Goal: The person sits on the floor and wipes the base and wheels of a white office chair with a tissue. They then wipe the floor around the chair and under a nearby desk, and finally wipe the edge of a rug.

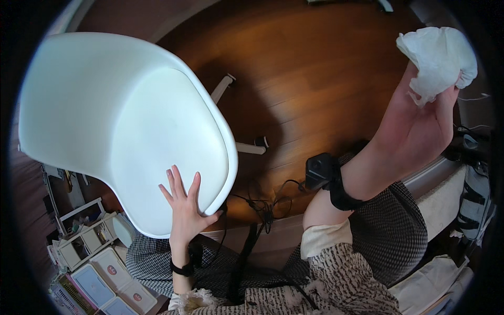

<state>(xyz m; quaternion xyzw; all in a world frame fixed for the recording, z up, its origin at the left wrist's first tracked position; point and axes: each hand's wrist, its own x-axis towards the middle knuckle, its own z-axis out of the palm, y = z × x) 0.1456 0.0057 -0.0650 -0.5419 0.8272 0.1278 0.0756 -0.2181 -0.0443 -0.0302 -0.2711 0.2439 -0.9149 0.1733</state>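
My left hand [186, 212] rests spread on the front edge of a white shell chair [130, 130], with its fingers on the seat and its thumb over the rim. A dark strap circles that wrist. Held out at the upper right, my right hand [419, 118] has a crumpled white wipe or tissue [437, 59] wrapped about its fingers. The wipe hides the fingertips. A black strapped device [319, 171] sits on my right forearm.
The chair's castor legs [250, 148] stand on the wood floor [315, 78]. Dark cables [267, 210] lie tangled before my lap. Storage boxes [94, 283] and a small white shelf [84, 240] are at lower left. White bags [429, 279] lie at lower right.
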